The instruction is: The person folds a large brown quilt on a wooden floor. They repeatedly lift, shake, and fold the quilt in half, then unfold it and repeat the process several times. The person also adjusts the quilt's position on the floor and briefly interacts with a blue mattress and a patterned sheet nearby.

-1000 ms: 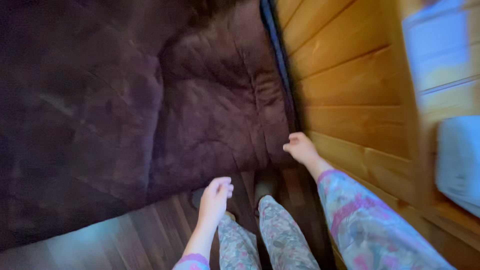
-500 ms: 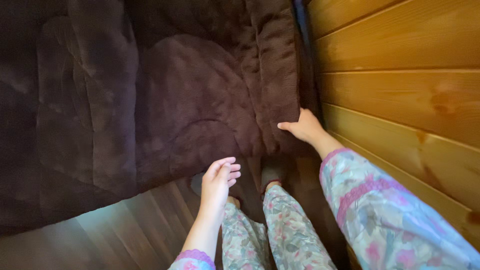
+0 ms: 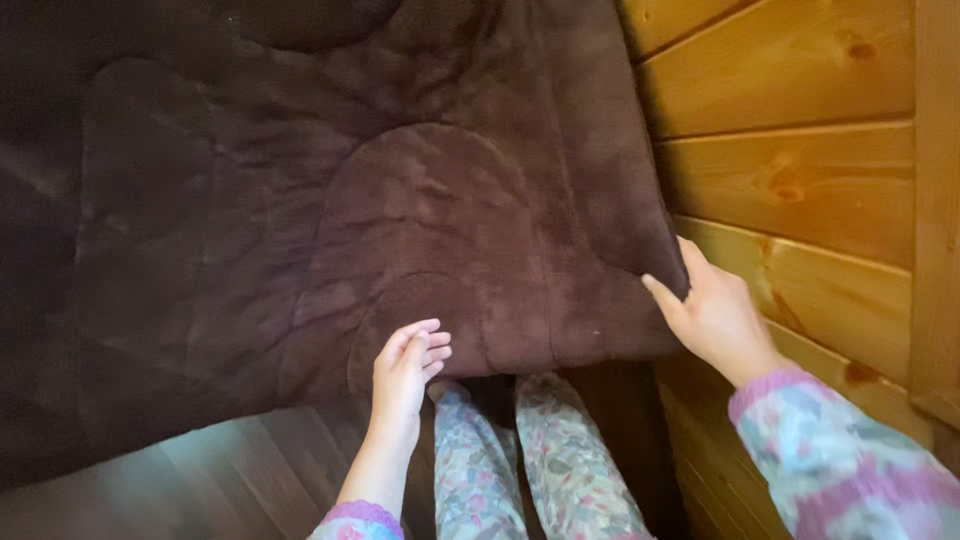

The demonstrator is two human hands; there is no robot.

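At four o'clock in the view, against the wooden plank wall (image 3: pixel 790 190), the corner of a dark brown quilted blanket (image 3: pixel 430 210) is being pinched by the right hand (image 3: pixel 715 315), fingers over the fabric's edge. At six o'clock, the left hand (image 3: pixel 405 370) is being held loosely spread, fingers slightly curled, just over the blanket's lower hem; contact cannot be told. The blanket is being kept spread from nine to three o'clock. Floral trouser legs (image 3: pixel 530 460) and wooden floor (image 3: pixel 240 470) are being shown beneath.

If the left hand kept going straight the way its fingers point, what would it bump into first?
Most likely the dark brown quilted blanket. The left hand is open, fingers pointing up and slightly right toward the blanket's lower edge, which lies right in front of them. Whether they already touch it is unclear.
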